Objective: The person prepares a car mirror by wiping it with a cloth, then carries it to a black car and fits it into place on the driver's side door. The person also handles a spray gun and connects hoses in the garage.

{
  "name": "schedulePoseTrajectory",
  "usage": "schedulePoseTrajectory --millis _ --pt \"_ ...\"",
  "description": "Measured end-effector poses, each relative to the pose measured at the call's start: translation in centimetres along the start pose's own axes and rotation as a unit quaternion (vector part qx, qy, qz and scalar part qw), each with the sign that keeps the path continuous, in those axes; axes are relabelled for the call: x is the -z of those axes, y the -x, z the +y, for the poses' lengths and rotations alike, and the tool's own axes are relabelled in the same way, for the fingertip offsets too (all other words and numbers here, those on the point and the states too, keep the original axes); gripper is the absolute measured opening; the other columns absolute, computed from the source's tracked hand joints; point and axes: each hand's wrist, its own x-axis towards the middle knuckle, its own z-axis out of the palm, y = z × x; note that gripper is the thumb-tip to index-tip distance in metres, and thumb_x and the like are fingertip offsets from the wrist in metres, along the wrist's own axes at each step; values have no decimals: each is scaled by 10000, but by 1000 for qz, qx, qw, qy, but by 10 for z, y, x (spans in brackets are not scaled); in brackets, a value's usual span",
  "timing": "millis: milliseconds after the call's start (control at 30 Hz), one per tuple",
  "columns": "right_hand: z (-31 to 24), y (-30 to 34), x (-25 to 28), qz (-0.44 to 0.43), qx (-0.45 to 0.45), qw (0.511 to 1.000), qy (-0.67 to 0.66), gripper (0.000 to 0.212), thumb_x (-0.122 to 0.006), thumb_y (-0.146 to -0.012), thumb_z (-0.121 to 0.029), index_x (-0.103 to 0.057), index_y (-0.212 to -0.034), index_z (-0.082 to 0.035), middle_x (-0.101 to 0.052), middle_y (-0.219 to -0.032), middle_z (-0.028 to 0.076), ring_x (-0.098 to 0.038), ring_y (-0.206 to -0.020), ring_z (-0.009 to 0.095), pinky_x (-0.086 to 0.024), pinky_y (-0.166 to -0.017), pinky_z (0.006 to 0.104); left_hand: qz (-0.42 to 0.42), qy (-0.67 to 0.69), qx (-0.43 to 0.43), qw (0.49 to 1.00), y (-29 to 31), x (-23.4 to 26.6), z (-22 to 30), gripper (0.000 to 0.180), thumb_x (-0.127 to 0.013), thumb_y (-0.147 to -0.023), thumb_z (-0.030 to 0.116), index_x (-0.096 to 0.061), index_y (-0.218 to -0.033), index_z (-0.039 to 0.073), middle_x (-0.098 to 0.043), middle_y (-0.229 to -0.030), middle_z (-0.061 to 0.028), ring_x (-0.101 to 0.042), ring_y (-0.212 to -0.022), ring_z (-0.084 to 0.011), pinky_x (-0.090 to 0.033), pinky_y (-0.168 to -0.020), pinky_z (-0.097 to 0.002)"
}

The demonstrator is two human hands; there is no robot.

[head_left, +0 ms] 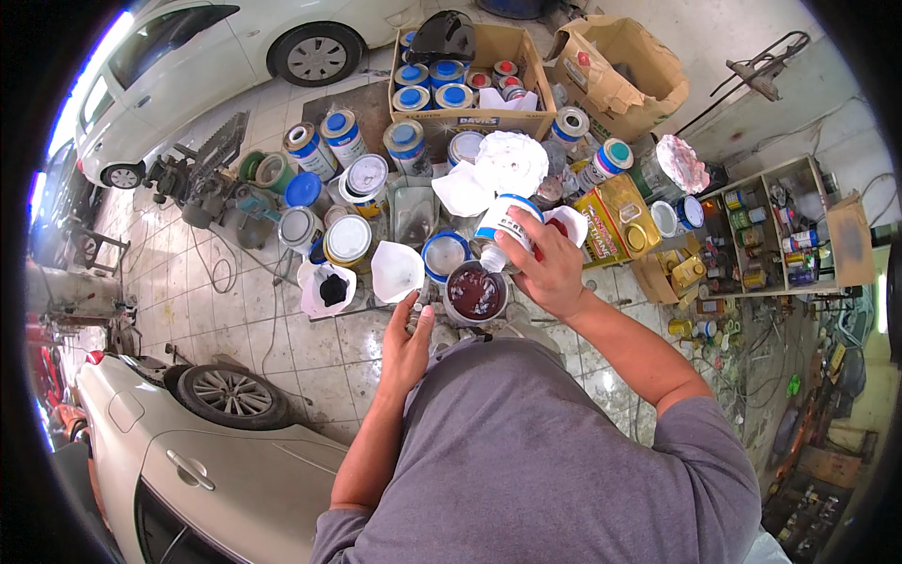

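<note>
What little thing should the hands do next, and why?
Perhaps the left hand should steady the round greyish cup with dark red contents: the right hand holds a white-and-blue cylindrical can tilted at its rim, and the left hand is close beside it.

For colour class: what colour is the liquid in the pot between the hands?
Dark maroon liquid; the head view shows it best.

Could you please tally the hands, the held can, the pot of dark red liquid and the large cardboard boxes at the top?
Bare hands (left hand, right hand): 2
Round white-and-blue can, held: 1
Round open pot of dark red liquid: 1
Large open brown cardboard boxes: 2
Total: 6
</note>
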Motion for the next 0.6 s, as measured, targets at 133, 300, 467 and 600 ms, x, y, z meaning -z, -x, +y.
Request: schedulePoseTrajectory --millis 133,300,467,600 --pt "2 5 -4 -7 -18 1000 -14 549 -776 -714 -87 -640 -1243 -137 -613 -1310 146 -662 -823 247 -554 -667 332 -14 6 17 1000 -1 1 5 573 -609 -1017 343 -481 -1438 -24 -634 -950 -80 -514 -702 -101 -444 -634 -281" --pt "-6 21 -30 2 -241 966 -90 704 -875 -686 -201 -533 -1280 -42 -623 -1253 184 -659 -1049 340 -553 -826 400 0 2 3 1000 -7 1 -2 546 -603 -1019 320 -487 -1436 -13 -628 -958 -75 -508 -696 -95 -438 -620 -278" --pt "5 63 -88 -1 -427 899 -104 814 -913 -638 -241 -476 -1289 -20 -637 -1163 196 -649 -1064 366 -517 -912 431 26 33 11 999 -2 13 -6 492 -588 -1025 278 -503 -1430 13 -615 -986 -63 -522 -711 -85 -430 -623 -249" --pt "23 88 -134 -26 -495 861 -111 806 -906 -648 -215 -465 -1298 -38 -656 -1143 199 -650 -1070 388 -514 -908 449 91 121 8 988 17 24 -30 443 -583 -1029 249 -518 -1418 48 -584 -985 -17 -542 -790 -85 -475 -703 -240"
